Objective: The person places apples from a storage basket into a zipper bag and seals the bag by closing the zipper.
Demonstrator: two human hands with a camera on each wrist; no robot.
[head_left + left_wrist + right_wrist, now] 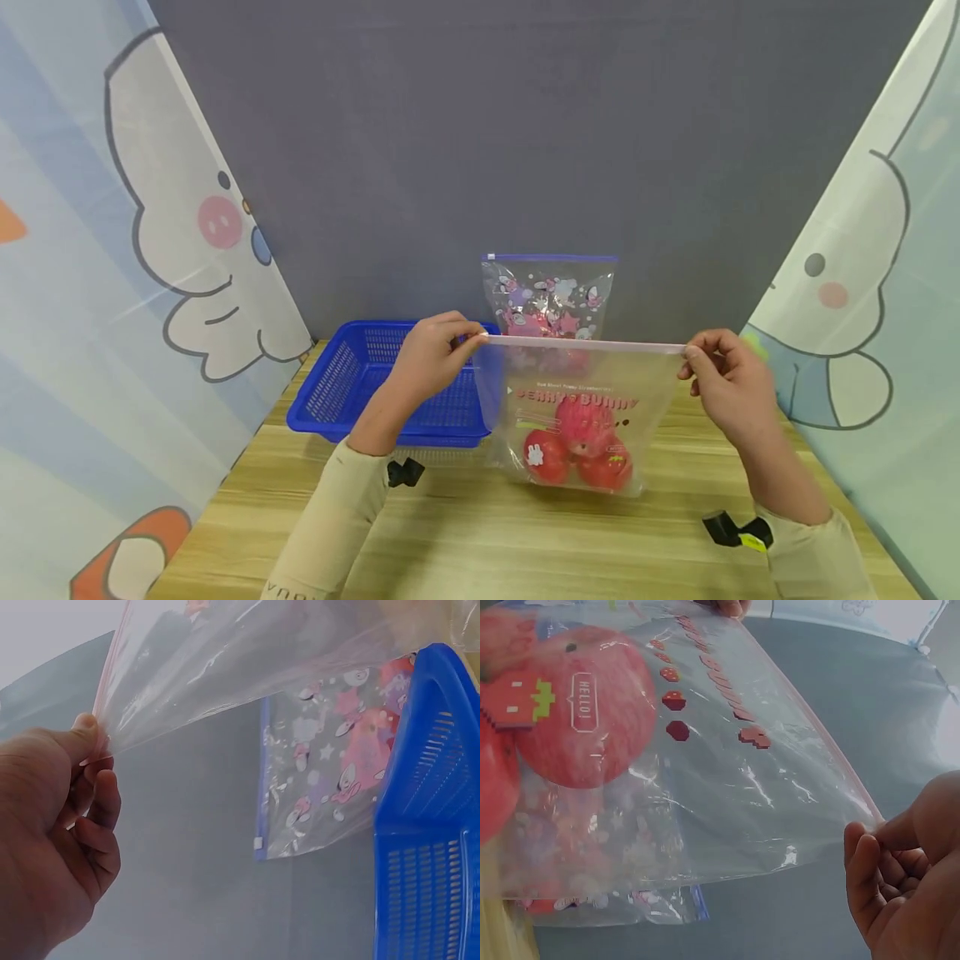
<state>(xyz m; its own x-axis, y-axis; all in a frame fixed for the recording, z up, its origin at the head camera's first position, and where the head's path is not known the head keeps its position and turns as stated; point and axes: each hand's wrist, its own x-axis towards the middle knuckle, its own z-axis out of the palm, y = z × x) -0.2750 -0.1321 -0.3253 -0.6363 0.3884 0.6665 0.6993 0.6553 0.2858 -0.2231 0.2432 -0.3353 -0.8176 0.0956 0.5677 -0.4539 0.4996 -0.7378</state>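
A clear zip bag (517, 400) with a pink top strip and red "Berry Bunny" print hangs stretched between both hands. My left hand (438, 358) pinches its top left corner between thumb and fingers. At the opposite corner, my right hand (731, 387) pinches the pink strip. Several red round fruits, apple-like, lie at the bottom of the bag; one fruit (592, 735) shows large in the right wrist view. Behind stands a second zip bag (322, 765) with a purple strip, a white slider and pink cartoon print, partly hidden by the front bag in the head view.
A blue plastic basket (300, 417) with slotted walls stands at the left on the wood-grain table (570, 550). A grey wall panel (540, 150) rises behind the bags. Cartoon-printed curtains (75, 333) flank both sides.
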